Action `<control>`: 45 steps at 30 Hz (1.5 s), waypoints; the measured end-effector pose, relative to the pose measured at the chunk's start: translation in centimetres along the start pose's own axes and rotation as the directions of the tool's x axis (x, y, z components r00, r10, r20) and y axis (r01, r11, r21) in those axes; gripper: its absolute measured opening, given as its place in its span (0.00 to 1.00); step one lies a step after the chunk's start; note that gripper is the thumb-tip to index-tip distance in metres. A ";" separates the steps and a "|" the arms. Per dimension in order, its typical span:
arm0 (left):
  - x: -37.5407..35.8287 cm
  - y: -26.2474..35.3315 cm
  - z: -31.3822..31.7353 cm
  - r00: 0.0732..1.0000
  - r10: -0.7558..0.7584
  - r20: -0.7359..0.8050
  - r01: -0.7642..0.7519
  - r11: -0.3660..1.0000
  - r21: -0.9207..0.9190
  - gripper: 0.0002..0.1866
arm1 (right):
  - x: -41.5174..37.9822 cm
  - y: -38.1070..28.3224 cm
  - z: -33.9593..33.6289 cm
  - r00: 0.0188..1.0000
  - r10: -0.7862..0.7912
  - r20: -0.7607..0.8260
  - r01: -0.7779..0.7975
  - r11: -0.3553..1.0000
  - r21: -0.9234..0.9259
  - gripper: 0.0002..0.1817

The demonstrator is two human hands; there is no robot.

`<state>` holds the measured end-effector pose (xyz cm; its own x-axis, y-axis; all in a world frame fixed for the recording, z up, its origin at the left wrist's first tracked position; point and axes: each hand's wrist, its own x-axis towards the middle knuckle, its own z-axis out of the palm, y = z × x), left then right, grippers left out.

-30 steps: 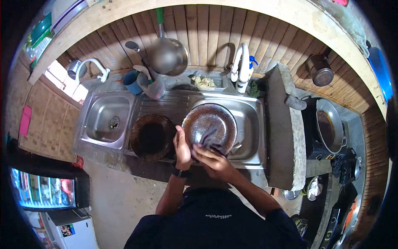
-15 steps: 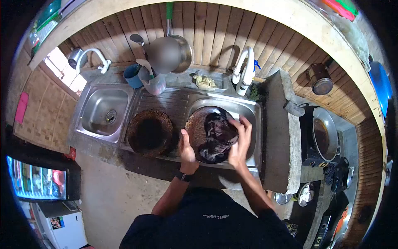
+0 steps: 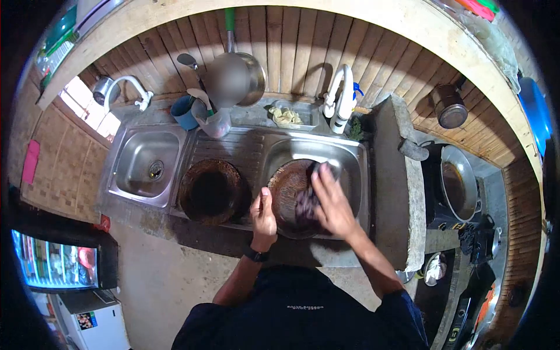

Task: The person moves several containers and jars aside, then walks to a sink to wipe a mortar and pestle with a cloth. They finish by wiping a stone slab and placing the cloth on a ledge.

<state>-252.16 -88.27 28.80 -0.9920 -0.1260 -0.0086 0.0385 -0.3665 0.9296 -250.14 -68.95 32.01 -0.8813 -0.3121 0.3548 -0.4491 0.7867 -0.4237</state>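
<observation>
A round, brown-stained pan sits in the right sink basin, tilted a little toward me. My left hand grips its left rim, thumb up along the edge and fingers hidden behind. Inside the pan, a dark crumpled cloth lies under my right hand, which presses it against the right half with fingers stretched over it. Part of the cloth is covered by that hand. On the drainboard to the left stands a second pan, blackened in the middle.
The left basin has its own white faucet. Another white faucet rises behind the right basin. A blue cup and a utensil holder stand on the back ledge. A concrete divider separates the sink from a stove with a wok.
My right hand has turned palm down over the cloth, which is now bunched smaller beneath it. More of the pan's inside shows. My left hand stays at the rim.
</observation>
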 end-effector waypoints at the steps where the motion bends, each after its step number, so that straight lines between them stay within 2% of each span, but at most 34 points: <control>1: -0.1 -0.6 -0.6 0.999 -0.015 0.051 0.008 0.991 0.134 0.23 | 1.0 0.4 -0.1 0.999 0.021 -0.050 -0.021 1.000 -0.012 0.49; 2: -0.3 -1.3 -0.4 0.996 -0.034 0.078 0.023 0.990 0.137 0.24 | 2.1 0.7 0.2 0.994 0.038 -0.102 -0.041 0.999 -0.025 0.51; 3: -0.4 -1.2 0.2 0.993 -0.048 0.109 0.032 0.990 0.141 0.24 | 2.9 1.1 1.0 0.994 -0.021 -0.109 0.022 1.000 0.005 0.49; 4: -0.4 -1.1 0.8 0.988 -0.062 0.140 0.041 0.989 0.145 0.25 | 3.9 0.1 1.1 0.987 -0.144 -0.072 0.145 0.989 0.003 0.49; 5: -0.3 -2.7 -0.1 0.982 -0.076 0.171 0.049 0.987 0.156 0.23 | 4.4 -1.4 1.2 0.986 -0.164 0.034 0.164 0.986 0.009 0.46; 6: -0.4 -2.3 0.4 0.975 -0.064 0.212 0.055 0.997 0.049 0.27 | 4.6 -2.8 1.6 0.973 -0.183 0.140 0.182 0.983 0.020 0.44; 8: -0.1 -0.2 1.4 0.986 -0.031 0.167 0.052 0.991 -0.122 0.33 | 4.4 -4.4 3.3 0.982 -0.145 0.122 0.115 0.968 0.225 0.39; 9: 0.1 -0.6 1.0 0.977 -0.047 0.209 0.115 0.938 -0.328 0.36 | 3.9 -4.8 4.1 0.985 -0.152 0.087 0.120 0.948 0.295 0.36; 10: 0.0 -0.8 0.6 0.976 -0.131 0.175 0.199 0.863 -0.465 0.34 | 3.4 -5.1 4.4 0.981 -0.186 0.049 0.156 0.921 0.357 0.36; 12: 0.4 -1.6 -0.9 0.979 -0.198 0.049 0.203 0.939 -0.276 0.32 | 2.5 -5.7 4.5 0.967 -0.205 0.153 0.143 0.930 0.340 0.38; 13: 0.7 -1.8 -1.5 0.958 -0.270 0.092 0.285 0.903 -0.321 0.29 | 1.9 -6.0 4.4 0.962 -0.232 0.145 0.168 0.920 0.354 0.38; 16: 2.3 -2.1 -3.3 0.906 -0.274 0.323 0.361 0.898 -0.252 0.26 | -0.3 -5.8 3.7 0.935 -0.318 0.155 0.248 0.902 0.353 0.42; 17: 2.0 -1.5 -2.9 0.937 -0.313 0.158 0.337 0.927 -0.165 0.22 | -1.1 -5.4 3.4 0.918 -0.352 0.183 0.280 0.901 0.331 0.44; 18: 1.9 -0.5 -2.3 0.946 -0.294 0.138 0.312 0.941 -0.134 0.22 | -1.7 -4.8 3.0 0.897 -0.388 0.213 0.314 0.897 0.312 0.46; 19: 1.8 0.4 -1.8 0.955 -0.274 0.114 0.286 0.953 -0.105 0.21 | -2.0 -4.6 2.2 0.897 -0.393 0.201 0.318 0.892 0.320 0.41; 22: 1.7 2.7 -2.1 0.964 -0.255 0.076 0.260 0.964 -0.063 0.21 | -4.6 0.2 2.6 0.877 -0.480 -0.018 0.479 0.877 -0.020 0.33; 24: 1.6 3.8 -3.9 0.964 -0.265 0.040 0.264 0.964 0.008 0.22 | -3.6 1.1 2.0 0.894 -0.341 -0.290 0.303 0.938 -0.168 0.27; 25: 1.4 4.2 -4.2 0.959 -0.284 -0.017 0.283 0.958 -0.049 0.22 | -1.3 -0.9 1.4 0.875 -0.165 -0.455 0.131 0.986 -0.107 0.24; 26: 1.3 3.8 -5.2 0.958 -0.279 -0.072 0.271 0.957 -0.099 0.22 | 0.9 -2.9 1.1 0.809 0.027 -0.587 -0.041 0.999 -0.011 0.21; 27: 1.6 2.8 -6.5 0.954 -0.273 -0.122 0.255 0.956 -0.148 0.22 | 1.9 -2.3 2.6 0.819 0.250 -0.517 -0.097 0.947 0.305 0.18; 28: 1.7 3.1 -7.1 0.950 -0.267 -0.164 0.234 0.952 -0.197 0.22 | 3.6 -3.0 3.1 0.816 0.443 -0.371 -0.169 0.797 0.579 0.14; 29: 1.6 3.5 -7.7 0.942 -0.211 -0.263 0.183 0.975 -0.126 0.21 | 4.7 -4.2 2.8 0.799 0.601 -0.015 -0.338 0.471 0.815 0.13; 30: 1.6 3.8 -8.7 0.939 -0.088 -0.332 0.084 0.996 -0.027 0.20 | 5.7 -4.5 4.0 0.814 0.580 0.023 -0.311 0.402 0.861 0.14; 32: 2.0 4.0 -11.2 0.898 0.161 -0.410 -0.088 0.978 0.191 0.17 | 7.5 -3.9 8.5 0.840 0.542 0.004 -0.260 0.396 0.881 0.15; 33: 2.3 4.3 -12.4 0.856 0.286 -0.431 -0.115 0.918 0.380 0.15 | 8.7 -5.2 9.1 0.863 0.504 -0.028 -0.248 0.472 0.846 0.16; 35: 3.0 5.0 -14.7 0.764 0.518 -0.385 -0.118 0.699 0.706 0.12 | 10.5 -6.3 11.4 0.876 0.480 0.050 -0.342 0.544 0.767 0.12; 36: 3.3 5.1 -15.6 0.738 0.562 -0.373 -0.097 0.635 0.766 0.11 | 11.3 -6.5 12.8 0.883 0.465 0.065 -0.366 0.595 0.716 0.08; 38: 4.2 5.1 -17.5 0.687 0.649 -0.328 -0.053 0.495 0.867 0.09 | 12.5 -7.3 14.5 0.898 0.436 -0.055 -0.336 0.763 0.552 0.09; 39: 4.7 5.0 -18.3 0.676 0.663 -0.321 -0.037 0.466 0.884 0.10 | 13.3 -7.2 14.9 0.863 0.500 0.067 -0.479 0.772 0.418 0.14; 42: 5.6 4.2 -20.0 0.676 0.671 -0.304 0.019 0.396 0.918 0.11 | 14.3 -7.8 16.2 0.858 0.514 0.000 -0.494 0.824 0.279 0.16; 43: 6.3 3.2 -21.0 0.657 0.689 -0.304 -0.031 0.429 0.903 0.12 | 14.5 -7.7 16.5 0.867 0.497 0.029 -0.483 0.826 0.290 0.16; 45: 6.7 2.6 -22.2 0.691 0.637 -0.341 -0.002 0.473 0.881 0.14 | 14.4 -6.5 18.1 0.889 0.458 0.013 -0.428 0.820 0.380 0.14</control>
<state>-256.04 -110.56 23.00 -0.6204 -0.6346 0.4609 -0.0858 0.6390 0.7644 -262.56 -88.26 24.77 -0.9910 0.0754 0.1106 -0.0472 0.5763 -0.8159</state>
